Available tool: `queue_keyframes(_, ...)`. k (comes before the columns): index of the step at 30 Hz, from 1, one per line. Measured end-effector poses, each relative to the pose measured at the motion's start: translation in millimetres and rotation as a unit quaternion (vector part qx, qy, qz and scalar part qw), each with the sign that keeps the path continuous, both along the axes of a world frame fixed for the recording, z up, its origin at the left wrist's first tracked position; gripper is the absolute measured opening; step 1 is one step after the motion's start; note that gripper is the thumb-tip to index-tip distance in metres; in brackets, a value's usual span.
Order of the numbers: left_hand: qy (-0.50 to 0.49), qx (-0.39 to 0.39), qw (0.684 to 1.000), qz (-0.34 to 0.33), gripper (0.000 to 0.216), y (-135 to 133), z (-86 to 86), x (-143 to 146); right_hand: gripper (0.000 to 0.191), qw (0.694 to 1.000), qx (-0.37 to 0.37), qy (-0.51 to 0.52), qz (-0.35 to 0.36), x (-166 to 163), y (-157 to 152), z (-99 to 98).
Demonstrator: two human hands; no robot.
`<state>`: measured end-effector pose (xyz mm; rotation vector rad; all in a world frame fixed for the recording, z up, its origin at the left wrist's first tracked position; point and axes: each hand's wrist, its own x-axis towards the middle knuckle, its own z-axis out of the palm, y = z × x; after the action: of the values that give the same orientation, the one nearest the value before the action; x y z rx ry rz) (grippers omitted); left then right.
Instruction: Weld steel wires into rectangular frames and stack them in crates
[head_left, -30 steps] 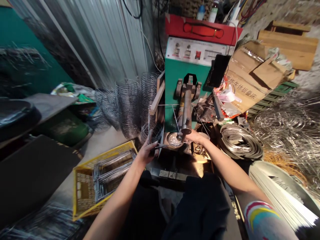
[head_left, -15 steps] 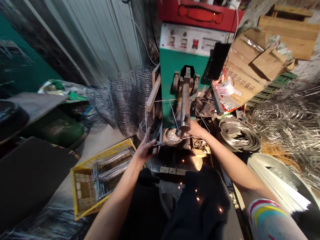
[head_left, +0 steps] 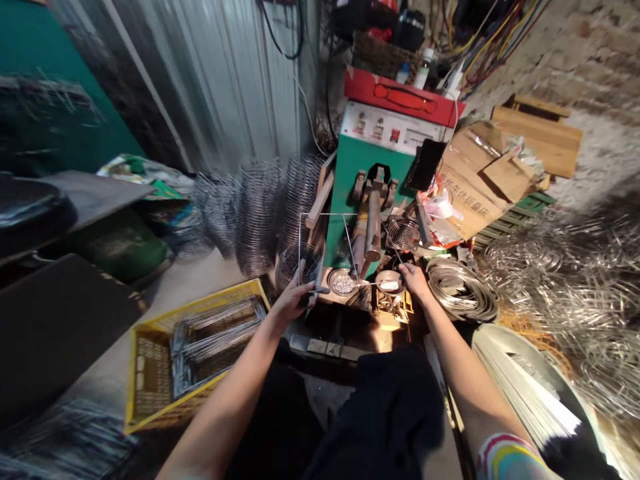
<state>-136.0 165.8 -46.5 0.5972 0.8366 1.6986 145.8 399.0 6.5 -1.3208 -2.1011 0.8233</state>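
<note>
The left hand (head_left: 293, 300) pinches the lower corner of a thin wire frame (head_left: 320, 217), fingers closed on it; the frame rises from the fingertips to the welder (head_left: 385, 173) arm. The right hand (head_left: 413, 279) rests at the edge of a small dish (head_left: 390, 283), fingers curled; whether they grip anything I cannot tell. Between the hands sits a second dish (head_left: 343, 283). A yellow crate (head_left: 150, 360) lies left of the left fingers, wire coils (head_left: 460, 293) just right of the right ones.

Yellow crate (head_left: 150, 363) of wire pieces, stacked wire coils (head_left: 257, 213), cardboard box (head_left: 480, 180), coiled wire (head_left: 460, 293).
</note>
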Motion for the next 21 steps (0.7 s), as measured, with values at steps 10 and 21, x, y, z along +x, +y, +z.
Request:
queue_keyframes(10,0.042,-0.048,0.997,-0.045,0.102,-135,-16.5,68,0.055,0.96,-0.232,0.146,0.051,87,-139,-32.5)
queue_keyframes(21,-0.021,-0.099,0.995,0.012,0.105,-153,-6.3,46,0.044,0.928,-0.348,0.129,0.036,188,-254,-53.3)
